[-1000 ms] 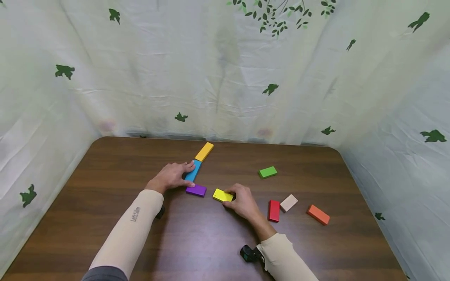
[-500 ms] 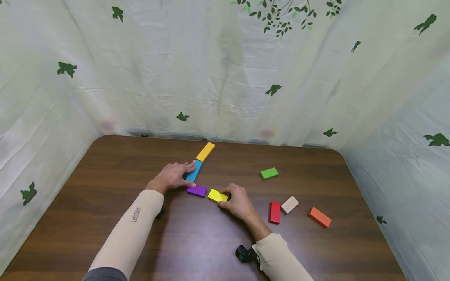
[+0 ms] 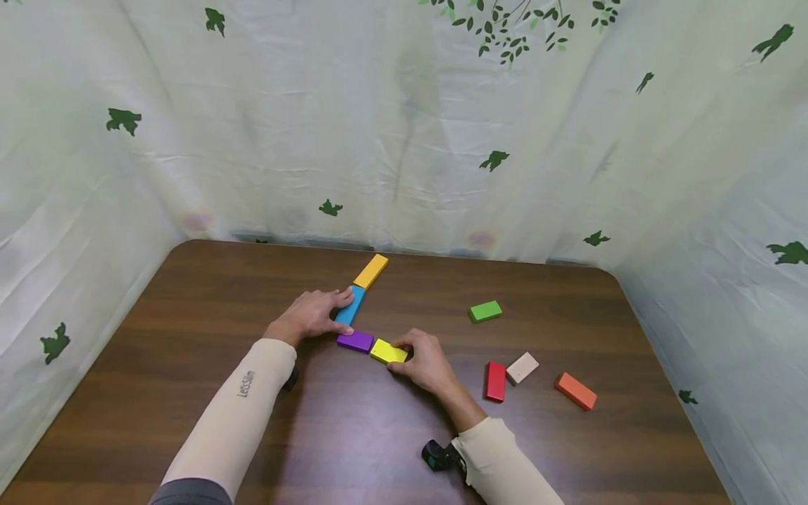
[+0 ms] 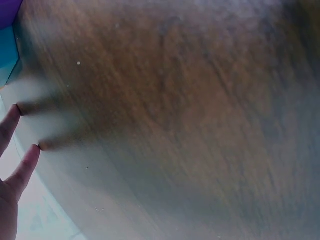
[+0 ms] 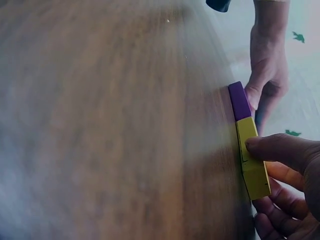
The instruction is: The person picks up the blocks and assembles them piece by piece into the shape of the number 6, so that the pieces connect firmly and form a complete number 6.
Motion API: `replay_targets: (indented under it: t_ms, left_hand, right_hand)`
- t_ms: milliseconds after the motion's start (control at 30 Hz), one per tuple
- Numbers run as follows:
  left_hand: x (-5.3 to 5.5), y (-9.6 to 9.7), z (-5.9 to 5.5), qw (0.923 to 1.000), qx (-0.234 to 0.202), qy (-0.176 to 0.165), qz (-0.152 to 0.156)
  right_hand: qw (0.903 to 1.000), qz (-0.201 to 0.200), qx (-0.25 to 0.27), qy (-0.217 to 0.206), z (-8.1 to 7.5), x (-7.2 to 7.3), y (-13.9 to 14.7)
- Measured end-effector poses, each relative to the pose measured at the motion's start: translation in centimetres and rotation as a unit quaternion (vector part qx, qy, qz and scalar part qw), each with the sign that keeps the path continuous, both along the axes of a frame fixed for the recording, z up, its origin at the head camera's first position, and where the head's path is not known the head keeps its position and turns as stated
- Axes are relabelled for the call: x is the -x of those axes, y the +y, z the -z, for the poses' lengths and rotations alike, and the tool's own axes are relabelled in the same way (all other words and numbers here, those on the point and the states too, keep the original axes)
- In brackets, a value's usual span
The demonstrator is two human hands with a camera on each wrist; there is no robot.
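head view: from my remote seat the biggest thing is a pale sheet (image 3: pixel 271 126) with green prints, hung at the back and both sides. next the brown wood-grain table (image 3: pixel 347 435), far corners rounded. then two arms, left sleeve (image 3: pixel 214 417) and right sleeve (image 3: pixel 505 459), both cream. left hand (image 3: pixel 309 317) lies at the blue block (image 3: pixel 351 307), thumb and fingers spread apart, a fingertip on the blue, thumb tip where blue meets the purple block (image 3: pixel 355 342); my left wrist view gets two of its fingers, straight and apart. right hand (image 3: pixel 429 361) pinches the yellow block (image 3: pixel 385 351) between thumb and finger, flat on the table, end touching the purple one. black camera (image 3: pixel 435 456) at the right wrist. blocks, all about one size: amber block (image 3: pixel 371 271) end to end with blue's far end, so i get a bent row of four; off to the right, orange block (image 3: pixel 576 391), red block (image 3: pixel 495 381), cream block (image 3: pixel 522 368) just beside red, can't tell if touching, green block (image 3: pixel 485 311) well apart, farther back. smallest: dark lettering (image 3: pixel 245 384) on the left sleeve.
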State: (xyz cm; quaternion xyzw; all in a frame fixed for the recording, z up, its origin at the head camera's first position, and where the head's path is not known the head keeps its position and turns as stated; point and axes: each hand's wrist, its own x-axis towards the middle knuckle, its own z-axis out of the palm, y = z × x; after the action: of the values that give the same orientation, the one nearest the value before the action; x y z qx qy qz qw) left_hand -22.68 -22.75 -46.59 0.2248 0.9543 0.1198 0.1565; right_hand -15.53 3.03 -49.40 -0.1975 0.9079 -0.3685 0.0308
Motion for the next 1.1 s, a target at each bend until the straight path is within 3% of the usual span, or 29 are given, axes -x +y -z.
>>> replay_targets:
  t_ms: [1100]
  left_hand:
    - [0.09,-0.09,0.13,0.9999,-0.007,0.008,0.007]
  right_hand:
    - [0.9998,0.015,0.011,0.003,0.24,-0.02,-0.41]
